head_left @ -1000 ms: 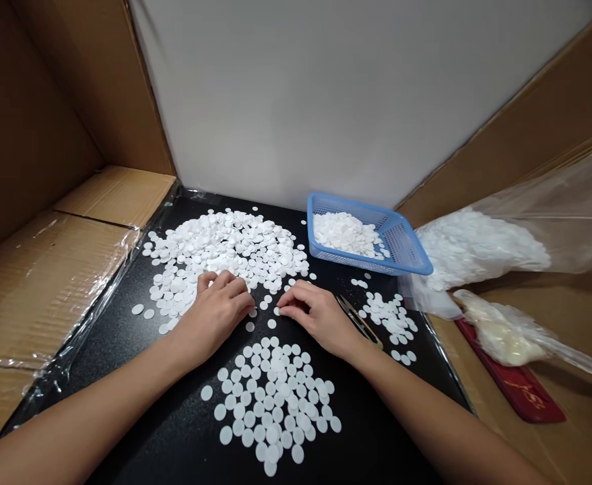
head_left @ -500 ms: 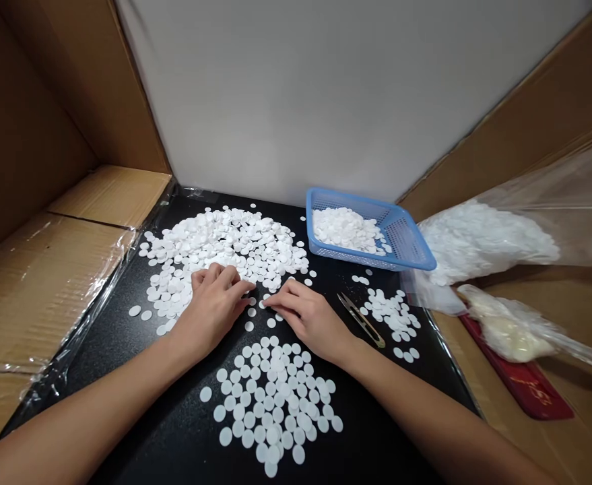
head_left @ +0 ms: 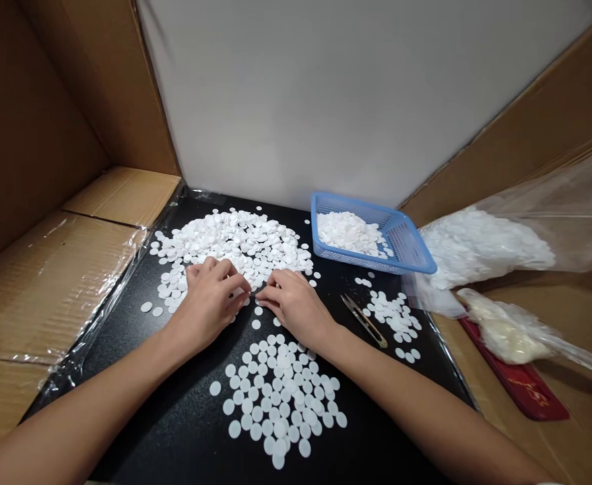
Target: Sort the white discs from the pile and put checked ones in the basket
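My left hand [head_left: 209,296] rests at the near edge of a large pile of small white discs [head_left: 235,232], its fingers curled and thumb and forefinger pinched together. Close beside it, fingertips almost meeting, is my right hand [head_left: 293,303], also closed in a pinch. Whatever lies between the fingertips is too small to make out. A few loose discs [head_left: 256,325] lie just below the fingertips. Nearer to me spreads another group of white discs [head_left: 275,397], mostly one layer deep. To the right of my right hand lie thread snips [head_left: 364,320].
A blue plastic basket [head_left: 371,263] with white discs stands at the back right. Below it is a small disc cluster [head_left: 394,313]. Farther right are a clear bag of white pieces [head_left: 482,242], a bag with pale yellowish contents [head_left: 502,330] and a red object [head_left: 533,394]. Cardboard [head_left: 88,269] borders the left.
My right hand has moved left and slightly up towards my left hand, so the fingertips are closer together. The view has shifted slightly.
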A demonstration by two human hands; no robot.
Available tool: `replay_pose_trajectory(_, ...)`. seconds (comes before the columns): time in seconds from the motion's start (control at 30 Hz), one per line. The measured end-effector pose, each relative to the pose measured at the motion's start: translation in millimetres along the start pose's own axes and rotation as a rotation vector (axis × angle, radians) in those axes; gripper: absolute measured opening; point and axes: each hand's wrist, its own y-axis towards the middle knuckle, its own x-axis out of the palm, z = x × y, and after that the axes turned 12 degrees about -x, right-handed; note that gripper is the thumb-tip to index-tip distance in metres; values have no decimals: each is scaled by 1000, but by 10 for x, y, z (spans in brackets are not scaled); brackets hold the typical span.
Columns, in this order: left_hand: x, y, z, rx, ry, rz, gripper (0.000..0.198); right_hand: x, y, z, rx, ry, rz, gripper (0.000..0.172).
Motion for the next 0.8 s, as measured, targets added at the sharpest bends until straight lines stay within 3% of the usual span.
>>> replay_pose_trajectory(0.17,110,-46,73,47,51,-61,4,-155,2,46,22,61,11,10)
replay_pose_trajectory(0.37,225,-54,108,76,79,-53,9,-322,-348,127,43,-29,-15,9)
replay_pose_trajectory(0.47,210,-50,134,82,44,-71,12,-316,-502,154,94,102,0,10)
replay_pose_trajectory(0.63,182,-36,174,207,63,-54,14,-222,-593,170,198,246,189,19)
replay_pose_trajectory(0.8,138,-21,81,229,-62,-196,24,-142,-555,144,147,315,208,28)
